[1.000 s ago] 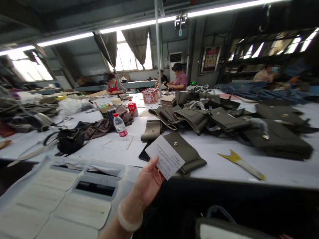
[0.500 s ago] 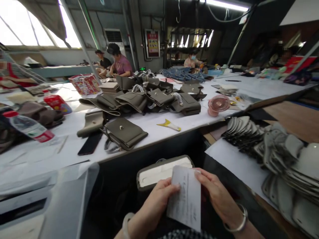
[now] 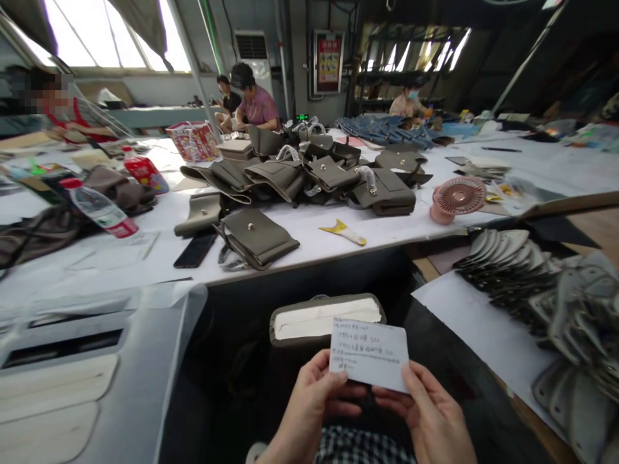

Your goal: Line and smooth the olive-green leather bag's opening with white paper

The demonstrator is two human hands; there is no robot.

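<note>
A white card with handwritten lines (image 3: 370, 351) is held level in front of me. My left hand (image 3: 316, 399) pinches its lower left corner, thumb on the face and fingers behind. At the lower right corner my right hand (image 3: 423, 403) grips it the same way. Just beyond the card sits a grey-rimmed piece with a white top (image 3: 325, 319), partly covered by the card. On the white table ahead lie a dark olive bag (image 3: 258, 238), a black phone (image 3: 195, 250) and a yellow-and-white tool (image 3: 343, 231).
Many olive bags (image 3: 285, 177) are heaped mid-table. A pink fan (image 3: 457, 198) stands right of them, a plastic bottle (image 3: 101, 209) lies left. Stacked grey pieces (image 3: 580, 290) fill the right side; a plastic-covered surface (image 3: 145, 341) is at left. Several people sit farther back.
The card has turned from upright to sideways, and its writing now faces me level. Both hands have shifted to its lower corners. My view has swung to the left.
</note>
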